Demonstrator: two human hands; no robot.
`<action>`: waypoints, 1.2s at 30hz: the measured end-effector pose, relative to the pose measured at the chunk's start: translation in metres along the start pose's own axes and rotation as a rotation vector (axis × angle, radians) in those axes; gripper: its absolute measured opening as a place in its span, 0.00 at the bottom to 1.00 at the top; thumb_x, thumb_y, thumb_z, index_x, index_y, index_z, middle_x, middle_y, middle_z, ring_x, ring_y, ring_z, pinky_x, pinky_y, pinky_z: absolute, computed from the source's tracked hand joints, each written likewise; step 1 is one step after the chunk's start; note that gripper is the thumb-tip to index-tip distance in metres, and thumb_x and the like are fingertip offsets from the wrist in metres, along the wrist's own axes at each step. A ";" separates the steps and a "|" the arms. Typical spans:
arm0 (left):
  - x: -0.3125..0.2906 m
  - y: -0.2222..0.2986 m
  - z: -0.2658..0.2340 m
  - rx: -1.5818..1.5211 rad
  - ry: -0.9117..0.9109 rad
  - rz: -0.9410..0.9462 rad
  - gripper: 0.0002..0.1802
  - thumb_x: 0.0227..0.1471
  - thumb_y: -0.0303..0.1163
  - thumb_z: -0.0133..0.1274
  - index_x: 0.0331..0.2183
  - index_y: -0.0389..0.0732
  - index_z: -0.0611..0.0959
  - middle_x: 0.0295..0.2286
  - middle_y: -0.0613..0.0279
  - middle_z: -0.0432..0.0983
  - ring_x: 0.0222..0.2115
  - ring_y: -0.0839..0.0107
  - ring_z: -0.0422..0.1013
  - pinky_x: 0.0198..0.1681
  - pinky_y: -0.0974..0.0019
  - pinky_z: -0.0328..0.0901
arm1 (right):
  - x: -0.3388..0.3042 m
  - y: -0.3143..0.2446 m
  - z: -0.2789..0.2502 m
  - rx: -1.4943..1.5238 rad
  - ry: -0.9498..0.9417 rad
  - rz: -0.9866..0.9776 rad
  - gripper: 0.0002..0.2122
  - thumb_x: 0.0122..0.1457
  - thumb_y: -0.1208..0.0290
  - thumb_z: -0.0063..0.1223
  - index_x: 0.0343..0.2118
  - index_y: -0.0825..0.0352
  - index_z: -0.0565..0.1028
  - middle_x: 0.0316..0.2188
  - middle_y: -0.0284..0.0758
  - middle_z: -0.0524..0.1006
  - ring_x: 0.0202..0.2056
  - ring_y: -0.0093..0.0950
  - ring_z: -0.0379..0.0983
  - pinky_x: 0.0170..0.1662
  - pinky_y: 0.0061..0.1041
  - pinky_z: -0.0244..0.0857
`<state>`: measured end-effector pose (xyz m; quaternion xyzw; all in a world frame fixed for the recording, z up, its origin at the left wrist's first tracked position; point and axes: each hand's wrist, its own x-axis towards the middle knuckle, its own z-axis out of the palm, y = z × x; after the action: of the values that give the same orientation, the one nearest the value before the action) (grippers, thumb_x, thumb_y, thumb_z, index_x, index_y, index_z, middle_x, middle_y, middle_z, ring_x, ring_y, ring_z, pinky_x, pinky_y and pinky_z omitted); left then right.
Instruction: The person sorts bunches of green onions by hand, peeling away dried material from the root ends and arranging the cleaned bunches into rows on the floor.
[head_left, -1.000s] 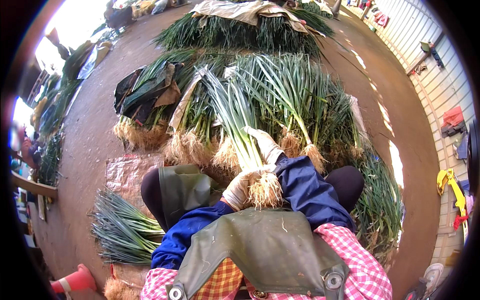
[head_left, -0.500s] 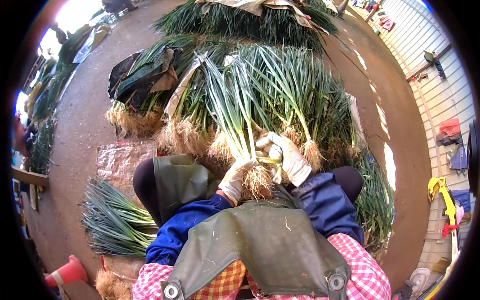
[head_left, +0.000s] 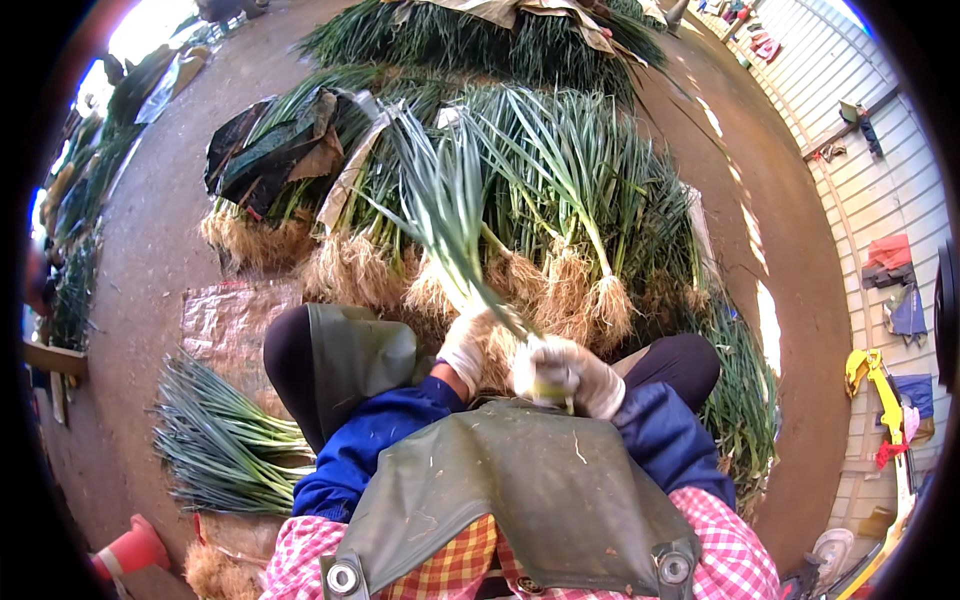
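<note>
My left hand (head_left: 466, 352), in a whitish glove, is closed around the lower stalks of a bunch of green onions (head_left: 447, 215). The leaves point away from me, and the pale roots hang at the glove, partly hidden. Right beside it, my gloved right hand (head_left: 570, 375) is closed and smeared by motion. A green onion leaf runs from the bunch down into its fingers, and a blurred pale green bit shows under them. Just beyond my hands, a row of green onions (head_left: 580, 170) lies with its stringy roots toward me.
A smaller pile of green onions (head_left: 225, 440) lies at my left, below a reddish plastic sheet (head_left: 235, 320). Dark sheeting (head_left: 270, 150) covers part of the row. Farther off is another heap (head_left: 480, 50). An orange-red cone (head_left: 135, 545) stands lower left; a yellow tool (head_left: 885, 400) is by the right wall.
My right hand has moved down toward my lap, drawing a leaf over with it. The bunch in my left hand has tilted slightly left, its leaves closer together.
</note>
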<state>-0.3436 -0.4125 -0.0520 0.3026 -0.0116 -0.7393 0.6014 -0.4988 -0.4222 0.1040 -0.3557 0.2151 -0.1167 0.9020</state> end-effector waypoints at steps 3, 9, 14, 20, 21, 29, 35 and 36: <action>-0.021 0.025 0.031 0.030 0.034 -0.016 0.11 0.49 0.31 0.54 0.34 0.36 0.80 0.27 0.57 0.77 0.27 0.65 0.75 0.31 0.63 0.71 | -0.051 -0.025 -0.001 -0.109 0.168 -0.206 0.10 0.59 0.67 0.51 0.25 0.67 0.70 0.18 0.29 0.67 0.14 0.17 0.59 0.18 0.15 0.55; -0.031 0.026 0.058 0.151 0.034 -0.020 0.11 0.46 0.29 0.56 0.33 0.35 0.81 0.24 0.59 0.77 0.23 0.71 0.73 0.28 0.70 0.68 | -0.252 -0.103 -0.054 -0.658 1.260 -0.224 0.11 0.57 0.61 0.54 0.28 0.64 0.75 0.10 0.18 0.57 0.10 0.10 0.51 0.13 0.10 0.45; -0.005 0.008 0.034 0.456 0.127 0.130 0.12 0.43 0.30 0.59 0.33 0.35 0.82 0.25 0.61 0.78 0.23 0.74 0.71 0.30 0.71 0.65 | -0.298 -0.110 -0.125 -1.764 1.719 0.542 0.15 0.49 0.62 0.55 0.38 0.63 0.76 0.36 0.41 0.78 0.41 0.34 0.74 0.43 0.33 0.66; 0.006 -0.007 0.029 0.614 0.279 0.200 0.13 0.38 0.26 0.59 0.31 0.34 0.82 0.24 0.63 0.76 0.25 0.73 0.71 0.31 0.71 0.66 | -0.020 -0.082 -0.046 -0.934 0.627 -0.157 0.10 0.55 0.64 0.55 0.33 0.66 0.76 0.33 0.32 0.75 0.34 0.23 0.72 0.40 0.22 0.66; 0.012 -0.011 0.023 0.638 0.297 0.207 0.12 0.38 0.25 0.58 0.31 0.34 0.82 0.24 0.64 0.76 0.24 0.73 0.71 0.31 0.71 0.66 | 0.026 -0.065 -0.045 -0.782 0.557 -0.084 0.12 0.54 0.60 0.55 0.30 0.65 0.76 0.28 0.30 0.76 0.31 0.21 0.71 0.38 0.23 0.66; 0.060 -0.037 -0.017 1.355 0.265 0.287 0.26 0.50 0.47 0.53 0.46 0.40 0.76 0.40 0.49 0.76 0.43 0.56 0.72 0.46 0.60 0.65 | 0.156 -0.004 -0.080 -2.099 0.403 0.290 0.17 0.48 0.55 0.54 0.27 0.68 0.78 0.25 0.46 0.78 0.29 0.41 0.76 0.33 0.37 0.68; 0.050 -0.037 -0.014 0.888 0.202 0.366 0.24 0.42 0.30 0.56 0.45 0.38 0.76 0.37 0.54 0.77 0.39 0.62 0.73 0.42 0.65 0.66 | 0.143 -0.016 -0.096 -1.748 0.242 0.047 0.16 0.48 0.54 0.53 0.27 0.64 0.77 0.23 0.41 0.76 0.28 0.42 0.73 0.33 0.37 0.66; 0.053 -0.038 -0.016 0.913 0.217 0.379 0.24 0.42 0.29 0.56 0.45 0.38 0.75 0.36 0.55 0.77 0.38 0.63 0.73 0.42 0.65 0.66 | 0.146 -0.011 -0.093 -1.787 0.279 0.035 0.16 0.48 0.53 0.53 0.27 0.64 0.77 0.23 0.42 0.75 0.28 0.42 0.72 0.33 0.37 0.66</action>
<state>-0.3743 -0.4441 -0.1024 0.6024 -0.3258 -0.5010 0.5292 -0.4147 -0.5382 0.0069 -0.9029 0.3383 0.0654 0.2569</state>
